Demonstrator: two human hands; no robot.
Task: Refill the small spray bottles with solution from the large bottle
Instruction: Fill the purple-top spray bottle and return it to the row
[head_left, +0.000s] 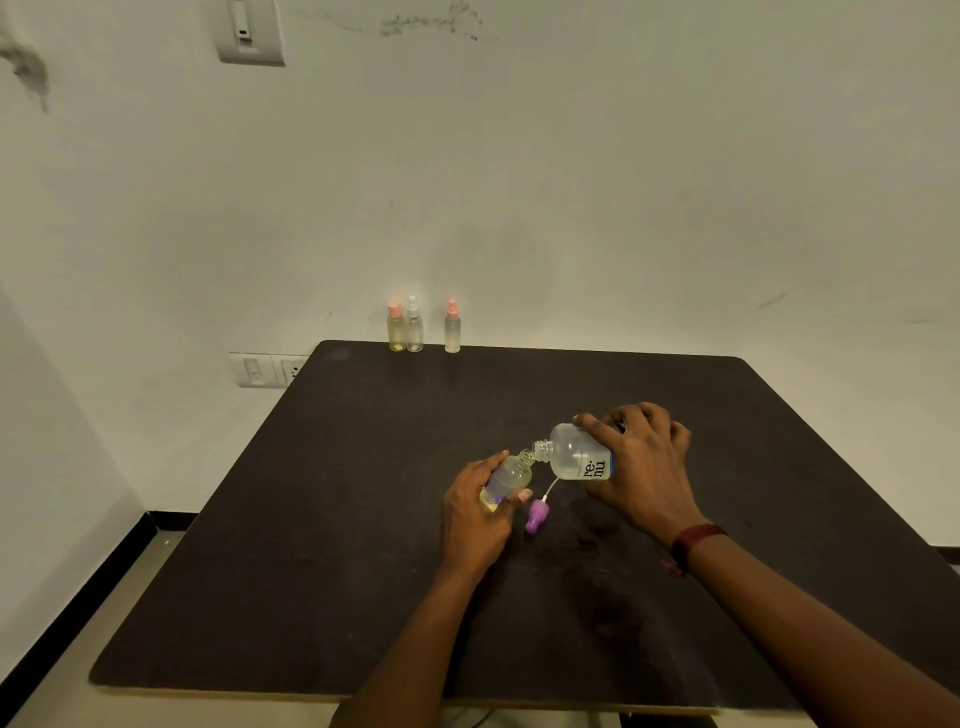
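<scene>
Off-white plaster wall (571, 182), dark smudges at upper left (31, 73). White switch plate (251, 32), mounted high. White socket plate (265, 370), low, beside the far left corner of the dark brown round-cornered counter (363, 519). Black skirting strip (78, 608). Pale floor (137, 571). Light dim, yellowish.

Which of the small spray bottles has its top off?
The bottle in the left hand, under the large bottle; its purple sprayer lies beside it. The three by the wall are capped.

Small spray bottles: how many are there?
4. Three stand capped at the table's far edge. The fourth bottle, uncapped, is in the left hand at the large bottle's mouth. None looks hidden.
</scene>
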